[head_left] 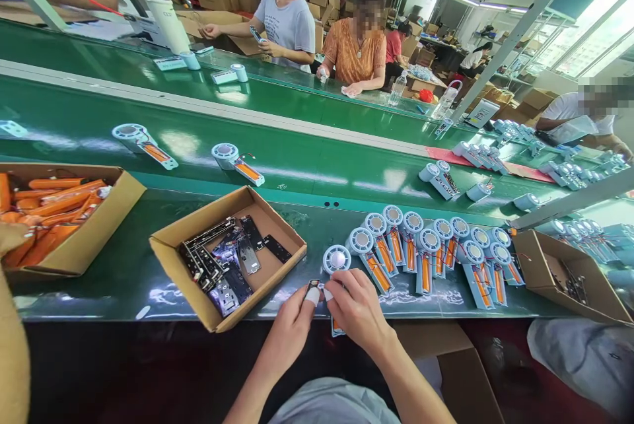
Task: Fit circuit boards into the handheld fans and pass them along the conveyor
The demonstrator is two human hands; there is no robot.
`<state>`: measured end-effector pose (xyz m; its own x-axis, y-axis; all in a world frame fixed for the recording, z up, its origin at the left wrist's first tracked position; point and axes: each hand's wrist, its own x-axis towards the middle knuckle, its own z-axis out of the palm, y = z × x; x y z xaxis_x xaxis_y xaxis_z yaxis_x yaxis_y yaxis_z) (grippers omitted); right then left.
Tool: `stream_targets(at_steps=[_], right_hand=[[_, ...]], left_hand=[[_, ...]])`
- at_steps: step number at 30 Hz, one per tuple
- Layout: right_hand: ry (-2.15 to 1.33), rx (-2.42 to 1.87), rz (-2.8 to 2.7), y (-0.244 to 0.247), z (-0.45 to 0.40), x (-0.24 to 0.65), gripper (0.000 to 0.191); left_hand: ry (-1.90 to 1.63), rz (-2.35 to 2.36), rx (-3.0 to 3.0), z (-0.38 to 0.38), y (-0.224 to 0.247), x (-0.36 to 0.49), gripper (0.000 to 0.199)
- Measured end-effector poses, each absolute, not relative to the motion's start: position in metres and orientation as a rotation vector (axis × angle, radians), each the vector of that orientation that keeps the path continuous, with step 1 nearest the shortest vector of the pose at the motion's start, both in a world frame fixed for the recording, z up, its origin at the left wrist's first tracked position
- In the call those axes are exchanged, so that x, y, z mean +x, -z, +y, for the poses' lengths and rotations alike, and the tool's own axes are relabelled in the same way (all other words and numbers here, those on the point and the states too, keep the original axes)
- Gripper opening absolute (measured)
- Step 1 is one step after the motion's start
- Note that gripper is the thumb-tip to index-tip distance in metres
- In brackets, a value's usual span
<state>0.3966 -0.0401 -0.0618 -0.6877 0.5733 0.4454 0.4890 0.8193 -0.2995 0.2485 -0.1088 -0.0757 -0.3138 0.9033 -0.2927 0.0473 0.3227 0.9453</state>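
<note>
At the near edge of the bench, my left hand (296,313) is closed on a small dark circuit board (314,285), mostly hidden by the fingers. My right hand (357,310) pinches right beside it; what lies between its fingertips is too small to make out. White covers sit on my left thumb and a right fingertip. Just behind the hands is a light-blue handheld fan (337,259) with a round head. Its handle is hidden by my right hand, and an end shows below. To the left, a cardboard box (168,262) holds several black circuit boards (228,265).
On the right stand several blue fans (424,259) with orange batteries, and another cardboard box (589,295). A box of orange batteries (64,203) is at left, with another person's hand (14,239) at it. More fans (226,154) lie on the green conveyor belt (317,146). People sit opposite.
</note>
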Motion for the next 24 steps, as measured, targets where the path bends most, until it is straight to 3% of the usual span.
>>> stream_targets(at_steps=[6,24], right_hand=[[-0.237,-0.889,-2.427,0.058,-0.041,0.393,0.022],[-0.232,-1.018,-2.482,0.053,-0.047,0.386,0.017]], left_hand=[[-1.044,1.7,1.271,-0.104,0.067,0.25,0.034],[-0.964,1.808,1.48,-0.107,0.076,0.252,0.025]])
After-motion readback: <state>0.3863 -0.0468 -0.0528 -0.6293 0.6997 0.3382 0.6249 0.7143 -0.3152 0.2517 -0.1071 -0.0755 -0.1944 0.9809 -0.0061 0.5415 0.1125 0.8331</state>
